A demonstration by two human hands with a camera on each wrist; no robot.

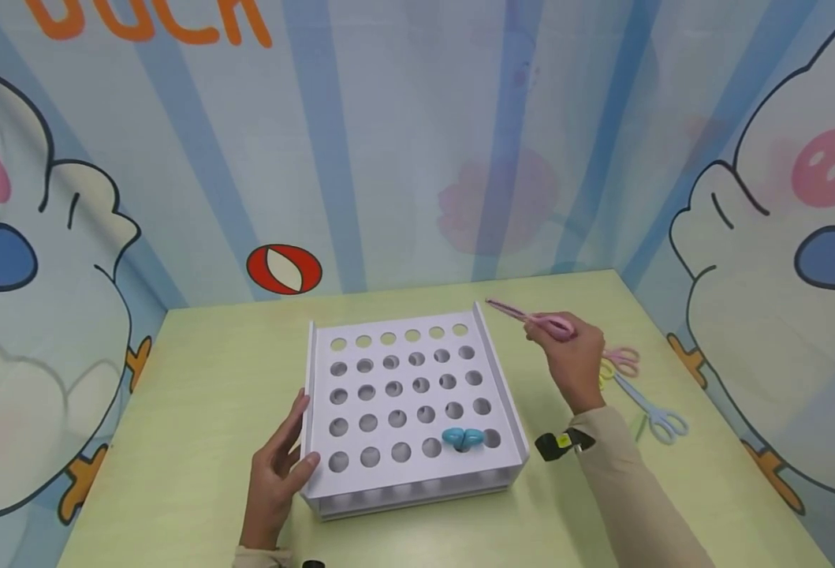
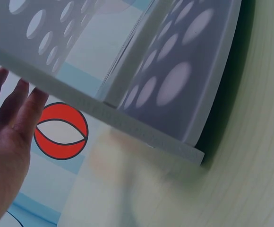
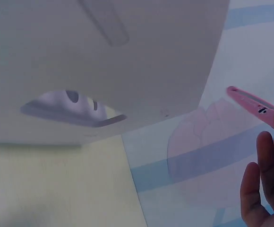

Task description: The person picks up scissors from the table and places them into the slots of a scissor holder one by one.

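A white rack (image 1: 406,402) with rows of round holes stands on the table. A teal two-lobed piece (image 1: 463,438), shaped like scissors handles, sits over a hole in its front row. My left hand (image 1: 278,465) rests against the rack's left side, thumb by the front part of its edge. In the left wrist view its fingers (image 2: 33,109) lie nearly straight at the side panel. Past the rack's far right corner, my right hand (image 1: 576,359) holds pink scissors (image 1: 555,326) by the handles. Their closed blades point away to the left, above the table.
Right of the right hand lie blue scissors (image 1: 661,422), with a pink handle (image 1: 626,361), a yellow handle (image 1: 605,371) and a thin green piece (image 1: 641,427) close by. Cartoon-printed cloth (image 1: 417,142) walls in the pale table (image 1: 197,379) at the back and sides.
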